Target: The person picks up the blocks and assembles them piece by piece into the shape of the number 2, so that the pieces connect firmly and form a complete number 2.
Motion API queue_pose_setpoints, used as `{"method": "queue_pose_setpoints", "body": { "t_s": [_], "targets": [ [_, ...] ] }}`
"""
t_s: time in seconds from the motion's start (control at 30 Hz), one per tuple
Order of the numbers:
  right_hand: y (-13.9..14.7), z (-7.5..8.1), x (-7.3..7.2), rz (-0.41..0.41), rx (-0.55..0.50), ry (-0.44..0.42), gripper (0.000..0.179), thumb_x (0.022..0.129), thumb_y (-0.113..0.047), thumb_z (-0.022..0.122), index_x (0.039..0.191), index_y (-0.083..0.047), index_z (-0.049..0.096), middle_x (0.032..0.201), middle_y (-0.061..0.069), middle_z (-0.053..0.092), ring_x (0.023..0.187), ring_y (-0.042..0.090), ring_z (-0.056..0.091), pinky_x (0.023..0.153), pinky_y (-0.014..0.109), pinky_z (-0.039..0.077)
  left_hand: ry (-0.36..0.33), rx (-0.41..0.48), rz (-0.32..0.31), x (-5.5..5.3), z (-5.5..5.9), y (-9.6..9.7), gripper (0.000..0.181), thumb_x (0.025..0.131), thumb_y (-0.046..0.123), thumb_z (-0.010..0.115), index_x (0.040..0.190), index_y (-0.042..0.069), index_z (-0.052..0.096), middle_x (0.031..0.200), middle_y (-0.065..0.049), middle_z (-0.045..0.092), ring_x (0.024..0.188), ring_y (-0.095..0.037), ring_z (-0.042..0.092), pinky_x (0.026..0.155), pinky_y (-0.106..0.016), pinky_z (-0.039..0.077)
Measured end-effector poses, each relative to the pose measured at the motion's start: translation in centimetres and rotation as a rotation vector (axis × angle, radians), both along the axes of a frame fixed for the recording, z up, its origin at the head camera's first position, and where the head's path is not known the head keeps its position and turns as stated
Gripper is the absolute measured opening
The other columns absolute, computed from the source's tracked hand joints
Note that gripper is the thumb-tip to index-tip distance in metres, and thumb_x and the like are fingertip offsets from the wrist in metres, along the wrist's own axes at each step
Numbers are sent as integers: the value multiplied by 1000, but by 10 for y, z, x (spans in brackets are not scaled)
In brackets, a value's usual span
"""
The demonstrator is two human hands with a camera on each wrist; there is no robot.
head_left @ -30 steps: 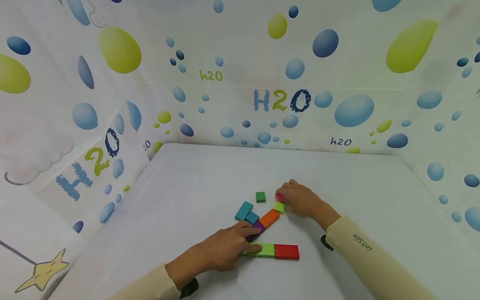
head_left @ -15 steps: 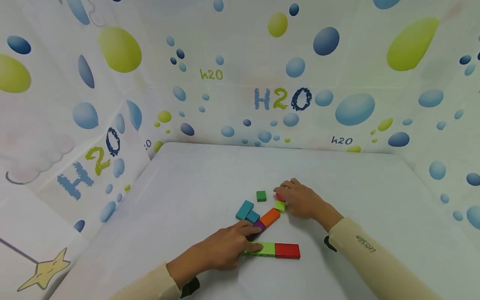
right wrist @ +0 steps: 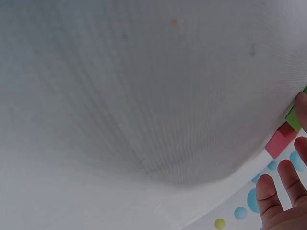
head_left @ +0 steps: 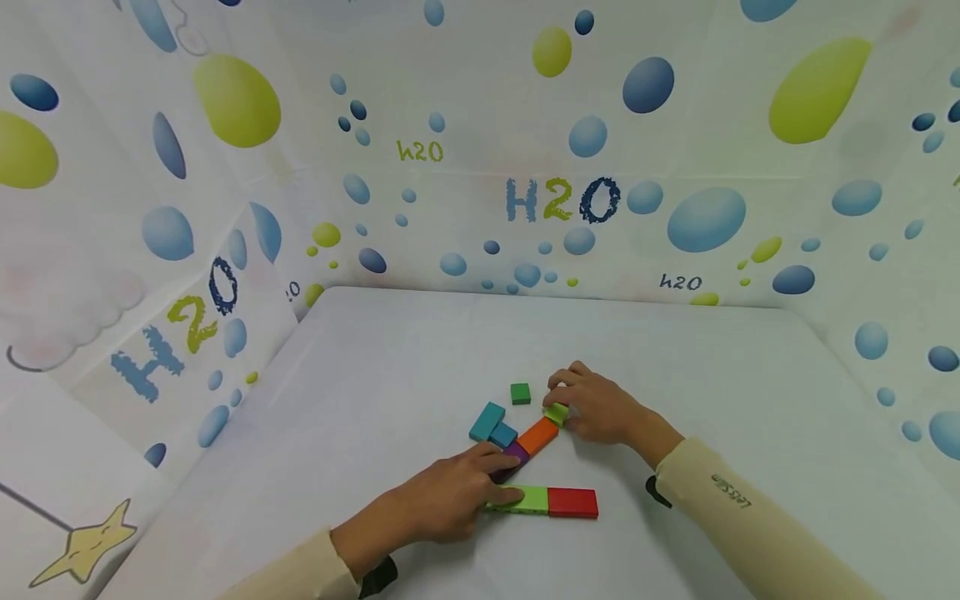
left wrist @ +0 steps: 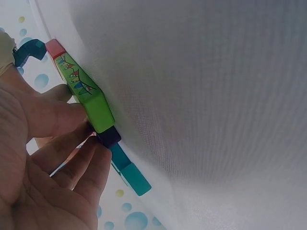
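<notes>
My left hand (head_left: 459, 492) lies over the blocks, its thumb on a long light-green block (head_left: 534, 499) and its fingers on a purple block (head_left: 517, 452). In the left wrist view, bunting is printed on the green block (left wrist: 79, 79), and the fingers touch the dark purple block (left wrist: 110, 136). My right hand (head_left: 600, 406) pinches a small light-green block (head_left: 556, 414) at the far end of an orange block (head_left: 537, 436). In the right wrist view, the thumb touches the green block (right wrist: 293, 119); a pink block (right wrist: 281, 140) sits beside it, hidden by the hand in the head view.
A red block (head_left: 573, 503) adjoins the long green one. A teal block (head_left: 487, 422) and a blue block (head_left: 503, 435) lie by the purple block. A dark green block (head_left: 521, 394) stands alone on the white tabletop (head_left: 375, 400). Patterned cloth walls (head_left: 480, 208) enclose the table.
My right hand has shifted from the pink block slightly toward me, onto the small light-green block. The pink block is now covered in the head view. The left hand stays in place.
</notes>
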State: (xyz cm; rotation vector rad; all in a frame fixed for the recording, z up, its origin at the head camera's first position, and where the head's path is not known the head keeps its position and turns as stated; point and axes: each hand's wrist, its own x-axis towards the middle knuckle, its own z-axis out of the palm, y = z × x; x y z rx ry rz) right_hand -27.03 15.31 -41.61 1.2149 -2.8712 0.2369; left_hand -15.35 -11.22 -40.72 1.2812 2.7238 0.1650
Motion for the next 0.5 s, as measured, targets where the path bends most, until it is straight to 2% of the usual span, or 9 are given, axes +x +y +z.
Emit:
{"method": "queue_pose_setpoints", "body": {
  "t_s": [0.27, 0.5],
  "targets": [
    [0, -1, 1, -9, 22, -6, 39, 82, -3, 78, 116, -22, 73, 128, 3, 62, 121, 24, 50, 99, 38, 54, 6, 5, 8, 0, -1, 1, 55, 88, 6, 74, 132, 38, 68, 150, 2, 52, 133, -19, 47, 100, -35, 53],
    [0, 0, 1, 0, 40, 19, 38, 83, -3, 81, 115, -23, 74, 126, 3, 63, 120, 24, 50, 99, 39, 53, 5, 7, 7, 0, -1, 0, 55, 87, 5, 74, 132, 38, 68, 150, 2, 53, 134, -19, 46, 100, -35, 53]
  ]
}}
